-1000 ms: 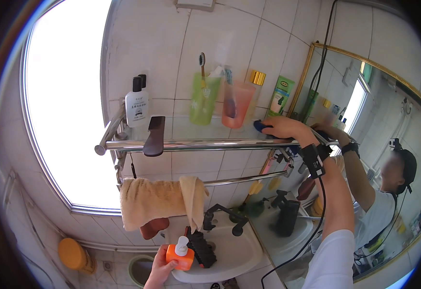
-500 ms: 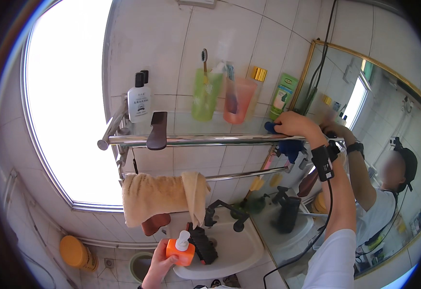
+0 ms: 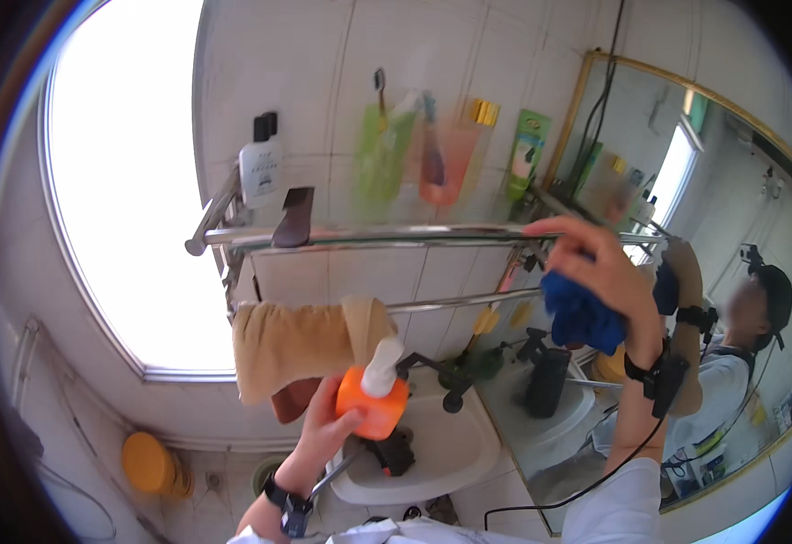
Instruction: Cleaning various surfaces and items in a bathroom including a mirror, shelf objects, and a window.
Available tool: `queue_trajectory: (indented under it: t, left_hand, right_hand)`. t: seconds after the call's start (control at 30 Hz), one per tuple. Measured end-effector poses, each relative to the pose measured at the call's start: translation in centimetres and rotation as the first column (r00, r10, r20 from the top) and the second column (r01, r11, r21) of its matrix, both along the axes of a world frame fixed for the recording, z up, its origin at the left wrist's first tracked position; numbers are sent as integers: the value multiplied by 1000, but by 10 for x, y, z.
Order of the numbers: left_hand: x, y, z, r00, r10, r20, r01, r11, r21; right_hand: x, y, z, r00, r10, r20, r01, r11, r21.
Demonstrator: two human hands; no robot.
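Note:
My left hand (image 3: pixel 321 428) grips an orange pump bottle (image 3: pixel 370 410) with a white pump head, held upright above the near part of the white sink (image 3: pixel 455 462). At the right end of the metal shelf rail (image 3: pixel 414 235), my right hand (image 3: pixel 606 270) holds a bunched blue cloth (image 3: pixel 582 313) under the palm. The index finger of that hand reaches out toward the rail. Some of the right fingers are hidden behind the cloth or blurred.
On the shelf stand a white bottle (image 3: pixel 260 168), a green cup (image 3: pixel 382 163) with a toothbrush, a pink cup (image 3: pixel 447 163) and a green tube (image 3: pixel 527 154). A beige towel (image 3: pixel 301 344) hangs below. A dark faucet (image 3: pixel 455 394) and gold-framed mirror (image 3: pixel 591 100) are close by.
My right hand has lifted the blue cloth off the shelf rail and drawn it nearer. My left hand has raised the orange pump bottle and moved it slightly right.

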State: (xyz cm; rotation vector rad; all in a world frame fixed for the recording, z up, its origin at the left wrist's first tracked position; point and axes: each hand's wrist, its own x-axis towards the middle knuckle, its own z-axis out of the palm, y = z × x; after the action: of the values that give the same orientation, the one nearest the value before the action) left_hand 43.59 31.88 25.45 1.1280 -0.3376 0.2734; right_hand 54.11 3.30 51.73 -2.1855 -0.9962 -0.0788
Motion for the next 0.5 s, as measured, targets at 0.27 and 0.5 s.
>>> queue_trajectory:
  t: [0.27, 0.5]
  left_hand:
    - [33, -43, 49, 997, -30, 74, 18, 987, 163]
    - [36, -41, 44, 965, 96, 243, -129, 984, 124]
  right_hand:
    - [-37, 58, -76, 997, 60, -41, -67, 976, -205]
    - [-11, 26, -30, 971, -134, 196, 121, 990, 76]
